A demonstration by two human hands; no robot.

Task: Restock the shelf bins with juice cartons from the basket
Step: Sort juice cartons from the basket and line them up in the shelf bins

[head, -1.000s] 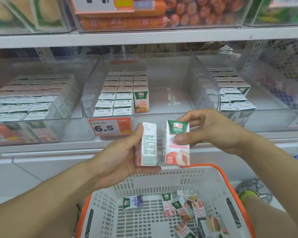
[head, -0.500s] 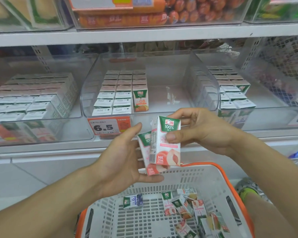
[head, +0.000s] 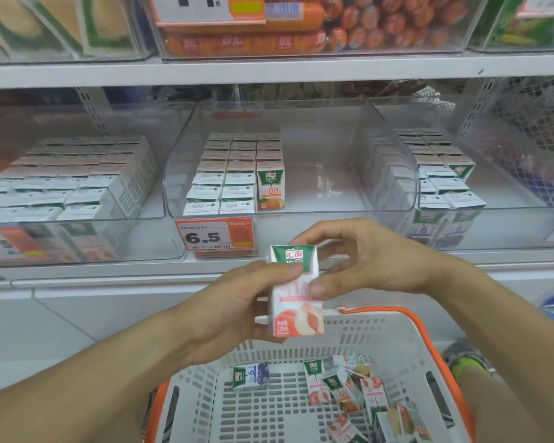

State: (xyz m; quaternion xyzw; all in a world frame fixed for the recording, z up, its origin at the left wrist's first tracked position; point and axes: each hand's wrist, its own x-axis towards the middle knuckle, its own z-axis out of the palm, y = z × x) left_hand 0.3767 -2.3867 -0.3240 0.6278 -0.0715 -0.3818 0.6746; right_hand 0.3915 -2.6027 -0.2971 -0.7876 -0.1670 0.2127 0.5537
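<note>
A peach carton [head: 296, 290] is held upright above the near rim of the basket [head: 397, 318], in front of the shelf edge. A second carton behind it cannot be confirmed; only a thin white edge shows at its left side.

The left hand [head: 237, 306] grips the carton from the left: thumb laid across the green top band, fingers curled beneath and behind the base. The left forearm comes in from the lower left corner. The right hand [head: 365, 266] pinches the carton from the right: thumb on the pink front panel, fingers arched over the top rear corner. The right forearm comes in from the lower right.

The basket, white with an orange rim, sits below the hands. Loose cartons [head: 343, 383] lie heaped toward its right side; one blue carton [head: 250, 375] lies apart, near the back wall left of the heap.

The middle bin [head: 384, 148] holds three columns of cartons along its left side, with an orange carton [head: 271, 185] facing forward at the front of the third column; its right half is bare floor. A price tag [head: 215, 235] reading 6.5 hangs on its front left. The left bin [head: 170, 148] and right bin [head: 493, 199] hold rows of cartons. The shelf above carries sausages [head: 301, 27].
</note>
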